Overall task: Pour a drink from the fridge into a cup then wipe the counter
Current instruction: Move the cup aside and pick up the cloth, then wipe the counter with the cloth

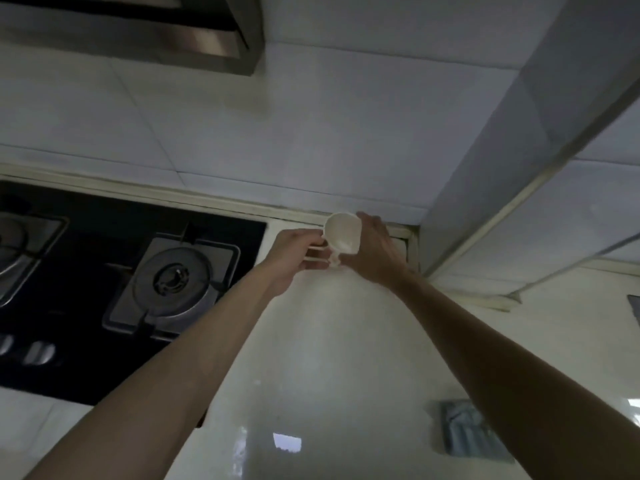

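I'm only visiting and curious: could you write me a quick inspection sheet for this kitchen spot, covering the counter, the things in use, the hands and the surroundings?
Surface: pale glossy counter, with light reflections on it.
Job's things: white cup, tilted with its mouth toward the camera, at the counter's back corner. A blue-grey cloth lies on the counter beside the right forearm. No drink container seen.
Clutter: nothing seen.
Grippers: left hand pinches the cup's left side; right hand curls round its right side.
Cables: nothing seen.
Surroundings: black gas hob to the left, range hood above it, white tiled wall behind.
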